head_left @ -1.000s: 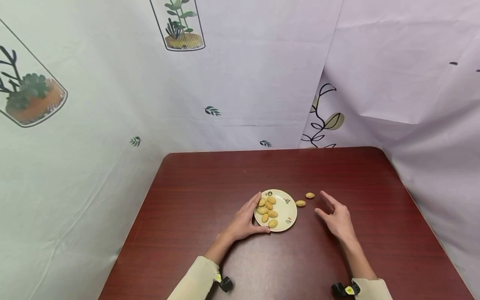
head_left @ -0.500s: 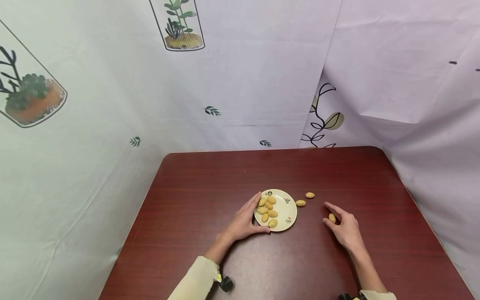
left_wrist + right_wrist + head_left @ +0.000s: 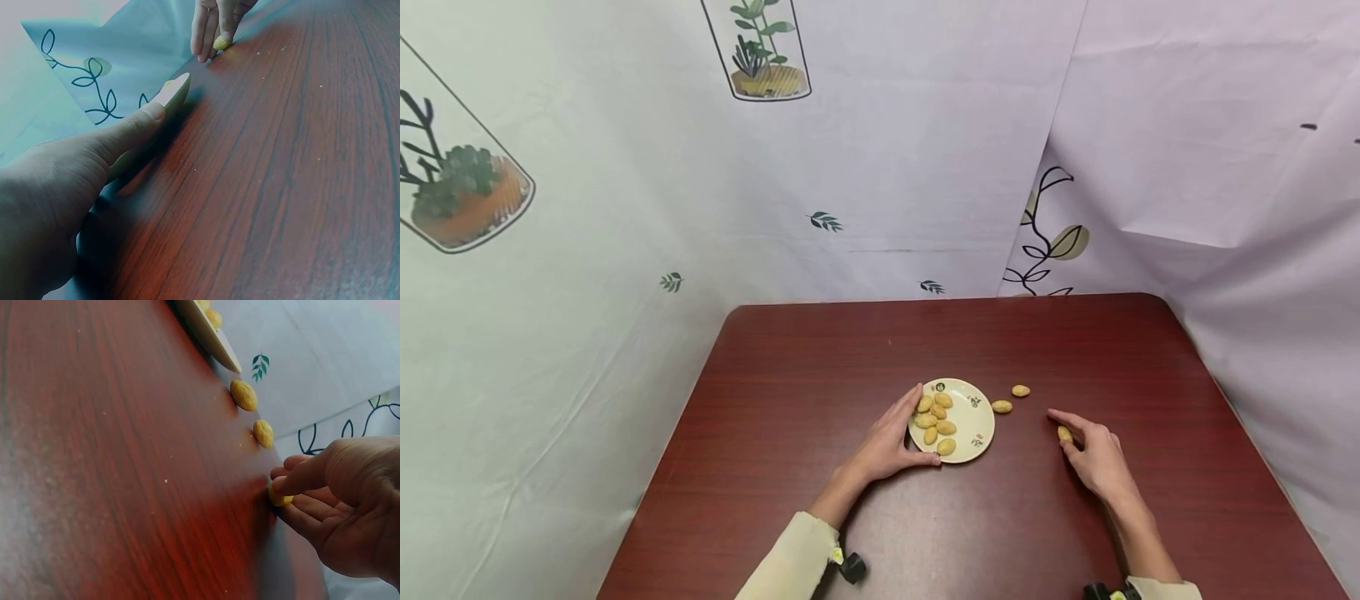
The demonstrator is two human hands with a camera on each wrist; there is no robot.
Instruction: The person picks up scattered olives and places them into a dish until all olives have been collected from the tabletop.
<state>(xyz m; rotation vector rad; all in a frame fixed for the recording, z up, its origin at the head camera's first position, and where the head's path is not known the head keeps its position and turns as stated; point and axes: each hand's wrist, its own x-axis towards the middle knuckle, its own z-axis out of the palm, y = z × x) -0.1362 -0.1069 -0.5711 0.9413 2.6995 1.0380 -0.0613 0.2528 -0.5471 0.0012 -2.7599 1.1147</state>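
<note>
A cream plate (image 3: 970, 417) with small printed motifs bears several yellow, wrinkled oval pieces (image 3: 946, 427), mostly on its left half. My left hand (image 3: 883, 446) holds the plate, thumb at the near rim and fingers along the left side; the left wrist view shows the thumb on the rim (image 3: 178, 92). To the right of the plate, my right hand (image 3: 1101, 458) pinches one yellow oval piece (image 3: 1064, 434) between thumb and fingers, low over the table. In the right wrist view that piece (image 3: 281, 499) is partly covered by the thumb.
Two more yellow oval pieces, a nearer one (image 3: 1002, 407) by the plate's right rim and a farther one (image 3: 1020, 390), lie on the dark red wooden table (image 3: 820, 358). Pale printed cloth (image 3: 880, 167) hangs behind the table and along its sides.
My right hand has moved right and slightly nearer, away from the two loose pieces, and its thumb has closed onto another yellow piece. The left hand and plate have stayed put.
</note>
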